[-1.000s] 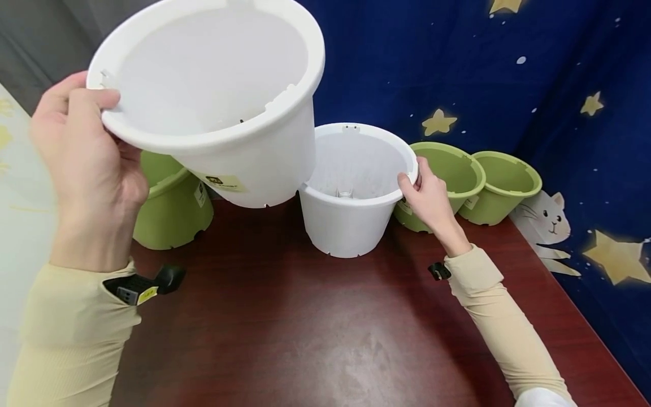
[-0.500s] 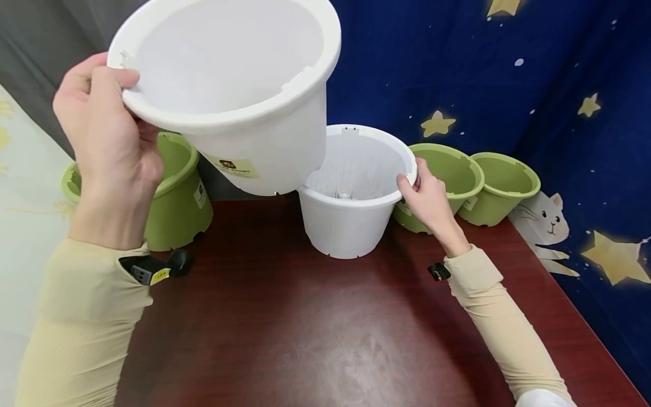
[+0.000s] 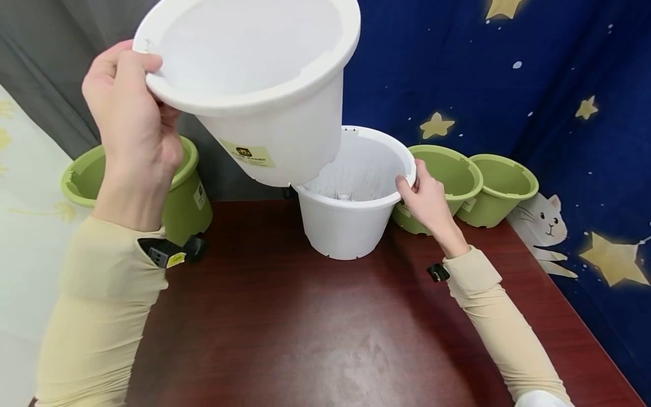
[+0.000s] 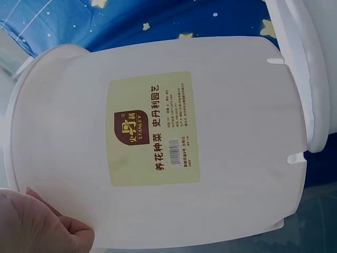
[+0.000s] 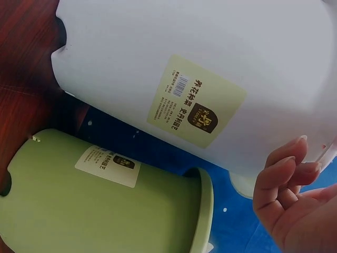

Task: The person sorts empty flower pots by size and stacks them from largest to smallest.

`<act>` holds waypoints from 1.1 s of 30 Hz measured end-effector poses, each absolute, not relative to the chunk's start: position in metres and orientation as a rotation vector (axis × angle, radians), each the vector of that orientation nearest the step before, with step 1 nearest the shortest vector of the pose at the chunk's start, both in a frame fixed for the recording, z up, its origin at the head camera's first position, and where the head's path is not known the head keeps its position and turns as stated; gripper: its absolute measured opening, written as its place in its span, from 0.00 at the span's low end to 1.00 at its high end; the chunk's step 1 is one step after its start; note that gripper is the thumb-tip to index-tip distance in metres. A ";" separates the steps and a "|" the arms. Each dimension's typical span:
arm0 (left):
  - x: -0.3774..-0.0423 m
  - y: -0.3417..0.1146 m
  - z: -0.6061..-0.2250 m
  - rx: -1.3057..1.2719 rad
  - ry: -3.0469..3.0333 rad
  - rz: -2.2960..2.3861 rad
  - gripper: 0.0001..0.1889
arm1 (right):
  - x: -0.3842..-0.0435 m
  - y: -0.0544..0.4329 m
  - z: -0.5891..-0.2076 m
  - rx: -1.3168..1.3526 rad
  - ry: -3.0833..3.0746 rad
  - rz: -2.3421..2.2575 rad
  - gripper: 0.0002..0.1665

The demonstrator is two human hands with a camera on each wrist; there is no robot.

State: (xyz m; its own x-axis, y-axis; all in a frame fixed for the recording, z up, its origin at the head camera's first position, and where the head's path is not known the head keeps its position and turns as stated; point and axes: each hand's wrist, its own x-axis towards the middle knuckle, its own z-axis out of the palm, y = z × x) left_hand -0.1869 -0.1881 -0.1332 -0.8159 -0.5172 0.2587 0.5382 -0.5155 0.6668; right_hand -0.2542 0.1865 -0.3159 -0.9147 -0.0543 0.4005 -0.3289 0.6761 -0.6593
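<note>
My left hand grips the rim of a white flowerpot, thumb over the inside edge. That pot hangs tilted in the air, its base overlapping the left rim of a second white flowerpot in the head view. A cream label shows on the raised pot in the left wrist view. The second pot stands upright on the table, with my right hand pinching its right rim. In the right wrist view, the curled fingers lie under the rim of this labelled white pot.
Two green flowerpots stand right of the white one, against a blue star-patterned curtain. More green pots stand at the left, partly behind my left forearm. The dark red table has its right edge beside a painted cat.
My left hand has carried the raised white flowerpot to the right and up, bringing its base over the standing pot's left rim. My right hand has kept its place.
</note>
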 end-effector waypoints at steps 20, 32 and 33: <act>-0.209 -0.156 -0.134 -0.101 -1.114 -2.321 0.06 | -0.252 0.188 -0.316 0.318 -2.548 1.089 0.34; -0.220 -0.140 -0.136 -0.084 -1.128 -2.399 0.06 | -0.248 0.184 -0.315 0.335 -2.563 1.103 0.34; -0.221 -0.140 -0.136 -0.082 -1.130 -2.404 0.06 | -0.248 0.184 -0.315 0.334 -2.563 1.104 0.33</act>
